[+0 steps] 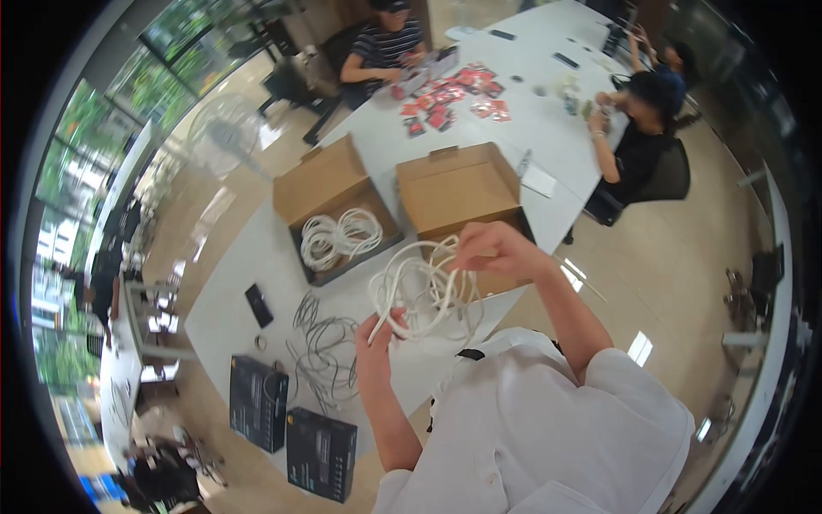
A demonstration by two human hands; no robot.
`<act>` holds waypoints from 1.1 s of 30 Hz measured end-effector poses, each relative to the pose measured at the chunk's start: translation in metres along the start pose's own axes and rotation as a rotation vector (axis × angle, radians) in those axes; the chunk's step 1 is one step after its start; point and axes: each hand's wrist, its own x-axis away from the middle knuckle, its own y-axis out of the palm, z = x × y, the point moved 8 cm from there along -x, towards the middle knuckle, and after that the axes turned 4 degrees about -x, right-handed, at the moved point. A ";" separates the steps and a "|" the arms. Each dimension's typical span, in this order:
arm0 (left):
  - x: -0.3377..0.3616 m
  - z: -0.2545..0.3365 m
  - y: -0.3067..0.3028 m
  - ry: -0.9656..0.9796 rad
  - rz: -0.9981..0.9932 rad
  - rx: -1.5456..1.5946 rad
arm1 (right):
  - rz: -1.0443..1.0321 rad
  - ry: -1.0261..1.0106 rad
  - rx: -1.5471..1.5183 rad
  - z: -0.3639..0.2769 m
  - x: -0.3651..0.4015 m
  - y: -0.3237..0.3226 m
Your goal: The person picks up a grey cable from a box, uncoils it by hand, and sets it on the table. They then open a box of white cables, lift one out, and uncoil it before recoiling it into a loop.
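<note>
A loose bundle of white cable (419, 287) hangs in loops between my two hands, above the table. My left hand (381, 330) is closed around the lower left of the loops. At the upper right of the bundle, my right hand (497, 250) pinches the cable with its fingers. Behind the bundle stands an open cardboard box (462, 190), its inside partly hidden by my right hand and the loops. To its left, another open box (321, 182) holds coiled white cables (342, 237). Loose grey cables (321, 351) lie tangled on the table left of my left hand.
On the white table (227, 313) are a black phone (259, 305), a small ring (259, 342) and two dark printed boxes (259, 403). Red packets (462, 86) lie at the far end, near a seated person (385, 47). Another person (642, 128) sits at the right.
</note>
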 end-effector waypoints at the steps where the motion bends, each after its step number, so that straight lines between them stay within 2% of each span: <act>1: -0.001 0.002 -0.001 0.007 -0.019 -0.002 | 0.013 -0.011 0.047 -0.002 0.001 -0.003; 2: -0.001 0.005 -0.004 0.007 -0.003 0.032 | 0.032 -0.021 0.098 -0.004 0.001 -0.006; 8: 0.000 0.017 -0.011 0.035 -0.011 0.124 | 0.254 0.082 -0.078 -0.002 0.001 -0.024; 11: 0.000 0.019 -0.017 0.047 0.022 0.118 | 0.376 0.106 0.284 -0.010 0.001 -0.032; 14: -0.001 0.020 -0.022 0.052 0.062 0.044 | 0.328 -0.020 0.504 -0.027 -0.003 -0.023; 16: -0.001 0.023 -0.025 0.063 0.111 -0.064 | 0.343 -0.003 0.487 -0.028 -0.001 -0.024; 19: -0.001 0.022 -0.021 -0.008 0.073 -0.183 | 0.399 -0.027 0.430 -0.034 0.000 -0.026; 26: -0.006 0.018 -0.007 0.128 -0.004 -0.403 | 0.472 -0.068 0.414 -0.041 0.002 -0.034; 29: -0.004 0.027 -0.005 0.079 -0.025 -0.653 | 0.476 -0.039 0.471 -0.044 -0.003 -0.028; 33: -0.005 0.024 -0.010 0.102 -0.001 -0.667 | 0.406 -0.100 0.626 -0.049 -0.008 -0.019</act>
